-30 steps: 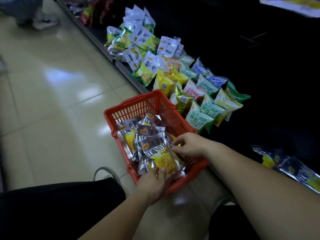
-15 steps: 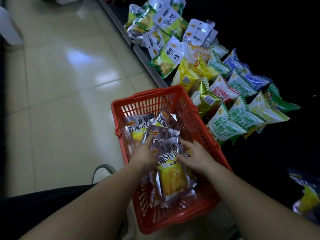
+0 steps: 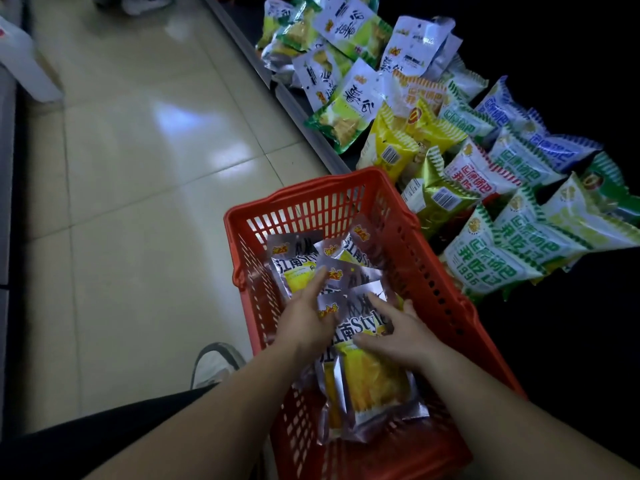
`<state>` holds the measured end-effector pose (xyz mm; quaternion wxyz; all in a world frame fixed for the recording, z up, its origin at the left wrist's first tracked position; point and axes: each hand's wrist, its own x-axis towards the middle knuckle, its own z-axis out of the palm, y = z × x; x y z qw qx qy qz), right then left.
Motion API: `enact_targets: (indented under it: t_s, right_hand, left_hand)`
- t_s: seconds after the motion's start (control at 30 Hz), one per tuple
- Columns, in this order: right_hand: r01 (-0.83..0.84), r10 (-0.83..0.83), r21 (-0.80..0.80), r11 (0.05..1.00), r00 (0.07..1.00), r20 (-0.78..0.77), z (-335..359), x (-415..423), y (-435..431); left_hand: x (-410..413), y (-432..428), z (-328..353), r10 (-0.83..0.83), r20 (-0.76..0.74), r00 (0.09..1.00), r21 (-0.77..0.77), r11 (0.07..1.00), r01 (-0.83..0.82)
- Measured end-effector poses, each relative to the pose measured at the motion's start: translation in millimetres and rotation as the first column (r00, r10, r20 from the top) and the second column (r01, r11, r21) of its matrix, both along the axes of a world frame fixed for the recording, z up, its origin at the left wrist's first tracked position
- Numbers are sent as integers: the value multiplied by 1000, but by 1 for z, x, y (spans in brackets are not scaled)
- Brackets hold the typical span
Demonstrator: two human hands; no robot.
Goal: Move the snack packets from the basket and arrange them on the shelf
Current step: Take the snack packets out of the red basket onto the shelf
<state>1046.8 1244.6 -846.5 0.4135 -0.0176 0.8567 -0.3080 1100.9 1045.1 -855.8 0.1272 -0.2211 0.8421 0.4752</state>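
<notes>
Pale glossy floor tiles [image 3: 138, 168], dim aisle, low shelf [image 3: 298, 105] running along the right. Risk, as I judge it: the foil is slick and the stack is loose. A lift with flat fingers could let the top packet [image 3: 367, 375] slide away, or drag two up together and spill one over the basket's near edge. Nothing here looks like a firm grasp. Left hand [image 3: 304, 320]: fingers [image 3: 317, 282] straight and close together, laid on the packets behind the top one, palm at that packet's left edge. The thumb is hidden, so I cannot tell if it hooks beneath. Right hand [image 3: 398, 337]: fingers [image 3: 375, 301] spread, index and thumb flat on the top packet's printed face, the rest reaching over its right edge. Whether they curl under is not visible. Silver-and-yellow snack packets [image 3: 294, 258]: several, overlapping, all inside the red basket [image 3: 311, 188]. The top one lies lengthwise toward the near end, the others fanned toward the far wall. The basket stands on the floor, its far right corner just beside the shelf's front edge. On the shelf, green-and-white packets [image 3: 495, 258] lean in rows nearest the basket, with yellow packets [image 3: 391, 147] beyond them. Shoe [image 3: 214, 365] on the floor left of the basket. No silver packet visible on the shelf, so moving this batch is judged not yet begun.
</notes>
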Motion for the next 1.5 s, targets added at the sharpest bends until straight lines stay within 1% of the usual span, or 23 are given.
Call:
enact_targets:
  t_s: [0.03, 0.1, 0.2, 0.27, 0.33, 0.37, 0.5, 0.6, 0.67, 0.77, 0.9, 1.07, 1.17, 1.27, 1.33, 1.4, 1.5]
  right_hand:
    - [-27, 28, 37, 999, 1000, -11, 1, 0, -2]
    - [-70, 75, 103, 992, 996, -39, 4, 2, -6]
    - [-114, 125, 166, 979, 991, -57, 6, 7, -9]
    - [-110, 120, 164, 980, 991, -56, 4, 8, -8]
    - [-66, 72, 106, 992, 996, -52, 2, 10, -7]
    - [-42, 45, 71, 997, 998, -49, 1, 10, -6]
    - [7, -8, -24, 1000, 1000, -28, 1, 13, -1]
    - [27, -29, -51, 998, 999, -35, -2, 15, 2]
    - [19, -21, -33, 999, 998, -61, -3, 14, 3]
    - [24, -21, 19, 1000, 992, -125, -5, 12, 1]
    - [45, -31, 65, 997, 979, -200, -10, 8, 0]
    - [49, -27, 72, 996, 962, -273, -2, 5, 4]
    - [95, -71, 53, 994, 938, -340, 5, 3, 10]
    - [147, -132, 7, 989, 909, -396, 14, 2, 13]
    - [159, -153, -21, 987, 893, -424, 20, 3, 12]
    - [179, -176, -34, 983, 880, -441, 24, 5, 9]
    - [223, -217, -40, 974, 867, -448, 30, 7, 7]
  left_hand:
    - [1, 1, 0, -5, -22, 1000, 2, 1000, 5]
    - [2, 2, 3, 19, -31, 999, -54, 998, -21]
    - [-1, -4, 5, 128, 77, 989, -117, 986, -118]
    - [-6, -8, -2, 155, 119, 981, -59, 987, -149]
    - [-8, -13, -8, 150, 104, 983, 38, 987, -154]
    - [-9, -14, -9, 144, 96, 985, 64, 987, -151]
    - [-12, -11, -3, 110, 115, 987, 103, 987, -122]
    - [-11, -6, 5, 75, 104, 992, 174, 980, -93]
    - [-9, -4, 9, 96, 53, 994, 205, 973, -105]
    - [-7, -2, 13, 173, -19, 985, 244, 956, -163]
    - [-6, 4, 24, 219, -5, 976, 242, 947, -212]
    - [-4, 14, 28, 236, -35, 971, 226, 948, -223]
    - [1, 14, 30, 244, -58, 968, 244, 944, -223]
    - [6, 10, 23, 189, -69, 979, 203, 964, -172]
    - [5, 13, 18, 139, -116, 983, 123, 985, -124]
    - [2, 19, 24, 90, -176, 980, -1, 996, -91]
    - [0, 25, 32, 27, -229, 973, -55, 998, -40]
